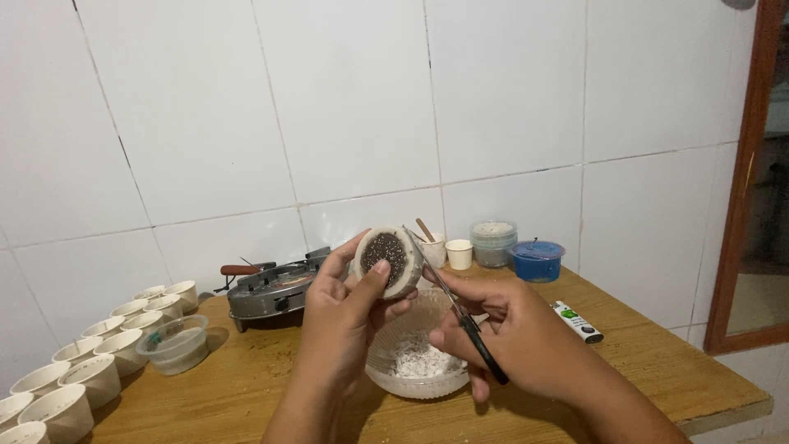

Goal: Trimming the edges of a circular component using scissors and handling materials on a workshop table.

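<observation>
Item: small round cup [389,259], pale outside, dark speckled fill showing at its mouth. I see it tipped on its side, mouth toward me, clamped in my left hand [349,316]: thumb pressed on the near rim, fingers wrapped behind the wall. It hangs above the glass bowl [415,349]. I judge it light and thin-walled, easily dented, so the hold belongs on the rim and base, not the mid wall. The fill looks set and firm; whether it is waxy or crumbly I cannot tell.

Item: scissors [460,316], black handles, slim metal blades. My right hand [514,333] is closed through the loops, just right of the cup hold. The blade tips reach up to the cup's right edge; whether the blades are parted I cannot tell. Stiff, hard, sharp at the tips.

Item: glass bowl, clear, patterned, directly below both holds, with white shreds lying in it. Brittle and smooth.

Item: rows of pale cups [82,370], well left of the cup hold, with a clear tub [174,344] beside them.

Item: grey metal burner [271,289], behind the left hand.

Item: blue lidded tub [537,260], clear stacked tubs [493,242] and small white cups [459,253], beyond the scissors.

Item: lighter [577,321], right of the scissor hold, flat on the wooden table [657,362].
</observation>
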